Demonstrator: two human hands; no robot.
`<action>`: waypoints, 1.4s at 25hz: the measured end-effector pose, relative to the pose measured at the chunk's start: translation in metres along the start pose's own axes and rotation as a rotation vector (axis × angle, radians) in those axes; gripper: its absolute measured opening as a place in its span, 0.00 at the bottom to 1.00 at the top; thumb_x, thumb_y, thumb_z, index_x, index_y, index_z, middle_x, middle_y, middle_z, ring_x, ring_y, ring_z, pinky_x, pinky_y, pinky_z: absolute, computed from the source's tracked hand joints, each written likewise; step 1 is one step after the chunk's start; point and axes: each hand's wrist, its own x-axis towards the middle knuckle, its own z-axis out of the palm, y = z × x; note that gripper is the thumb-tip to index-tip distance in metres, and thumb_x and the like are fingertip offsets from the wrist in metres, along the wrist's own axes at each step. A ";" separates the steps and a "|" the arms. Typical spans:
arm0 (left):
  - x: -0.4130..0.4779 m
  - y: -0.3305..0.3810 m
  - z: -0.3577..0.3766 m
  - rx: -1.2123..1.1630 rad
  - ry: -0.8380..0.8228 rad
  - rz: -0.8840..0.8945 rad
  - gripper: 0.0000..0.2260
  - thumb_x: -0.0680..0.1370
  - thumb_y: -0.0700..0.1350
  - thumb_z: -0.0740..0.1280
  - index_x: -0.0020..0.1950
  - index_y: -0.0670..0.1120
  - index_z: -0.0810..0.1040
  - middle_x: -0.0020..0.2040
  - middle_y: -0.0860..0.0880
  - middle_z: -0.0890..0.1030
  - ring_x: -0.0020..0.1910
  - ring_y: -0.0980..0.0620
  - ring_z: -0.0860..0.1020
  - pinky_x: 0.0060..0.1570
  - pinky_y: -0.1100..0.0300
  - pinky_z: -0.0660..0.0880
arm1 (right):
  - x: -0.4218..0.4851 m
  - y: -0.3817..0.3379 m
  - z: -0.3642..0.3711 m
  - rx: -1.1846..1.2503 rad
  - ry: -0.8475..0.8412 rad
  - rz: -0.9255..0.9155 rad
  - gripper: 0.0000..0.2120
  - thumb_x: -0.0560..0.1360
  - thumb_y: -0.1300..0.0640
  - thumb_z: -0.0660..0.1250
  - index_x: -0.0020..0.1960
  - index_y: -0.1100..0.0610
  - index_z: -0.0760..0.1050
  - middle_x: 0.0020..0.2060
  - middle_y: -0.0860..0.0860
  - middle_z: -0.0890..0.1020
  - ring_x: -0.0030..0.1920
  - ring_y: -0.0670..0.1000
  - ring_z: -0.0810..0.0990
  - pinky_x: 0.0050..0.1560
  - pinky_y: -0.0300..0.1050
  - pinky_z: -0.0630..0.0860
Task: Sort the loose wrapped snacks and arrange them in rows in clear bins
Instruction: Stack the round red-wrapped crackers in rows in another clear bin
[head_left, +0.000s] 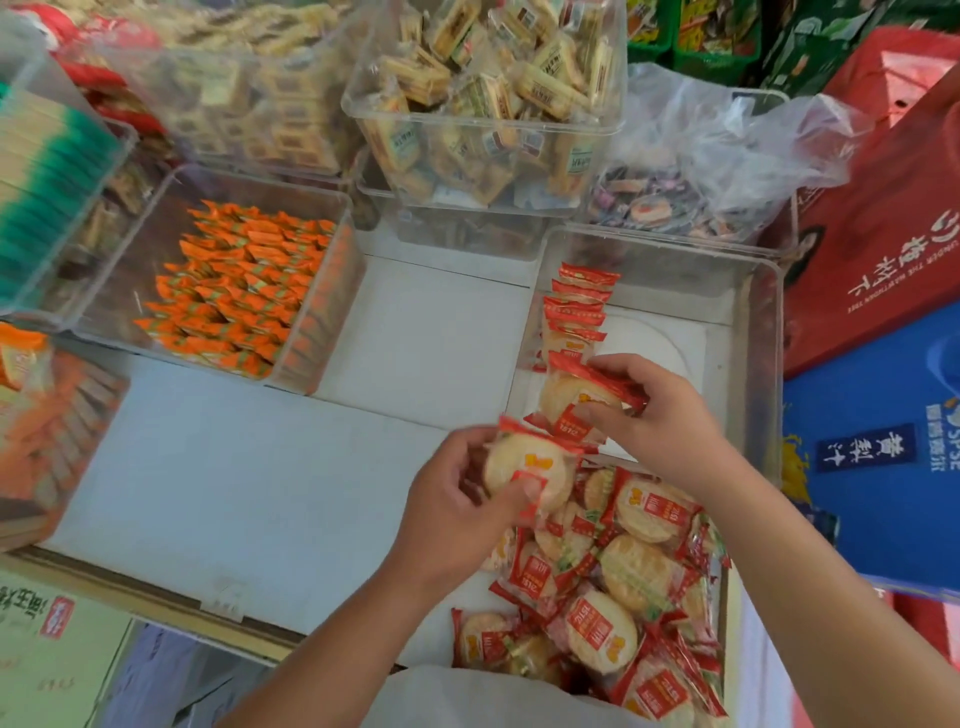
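My left hand (457, 499) pinches one wrapped rice cracker (524, 467) between thumb and curled fingers (467, 441), just above the loose pile (623, 597) by the near right corner of the tabletop (234, 493). My right hand (660, 415) pinches a second cracker (576, 400) at the near end of the row (576, 312) standing in the clear bin (763, 322) by the right edge. I think these snacks are very light. The wrapper looks thin and slippery, and the round cracker inside would snap if squeezed hard. I would hold each one softly by its flat sides or its red sealed ends
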 end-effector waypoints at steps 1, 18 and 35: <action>0.006 0.012 -0.001 0.007 0.015 0.051 0.19 0.73 0.46 0.79 0.61 0.55 0.80 0.48 0.58 0.85 0.45 0.61 0.82 0.44 0.66 0.80 | -0.002 -0.005 0.001 -0.023 -0.032 -0.043 0.20 0.75 0.56 0.76 0.63 0.41 0.76 0.55 0.37 0.81 0.52 0.35 0.81 0.51 0.27 0.76; 0.118 0.027 0.030 0.098 -0.040 0.155 0.19 0.82 0.51 0.69 0.73 0.54 0.74 0.67 0.60 0.77 0.65 0.60 0.76 0.66 0.58 0.75 | 0.056 0.006 -0.012 -0.151 -0.094 -0.048 0.33 0.73 0.65 0.75 0.74 0.52 0.69 0.62 0.47 0.75 0.57 0.39 0.78 0.48 0.26 0.74; 0.119 -0.009 0.022 0.195 -0.045 -0.039 0.20 0.82 0.51 0.66 0.74 0.55 0.70 0.62 0.66 0.74 0.55 0.68 0.75 0.51 0.72 0.72 | 0.101 0.066 0.049 -0.237 0.065 0.346 0.19 0.74 0.52 0.76 0.60 0.53 0.73 0.46 0.44 0.79 0.53 0.53 0.82 0.41 0.41 0.73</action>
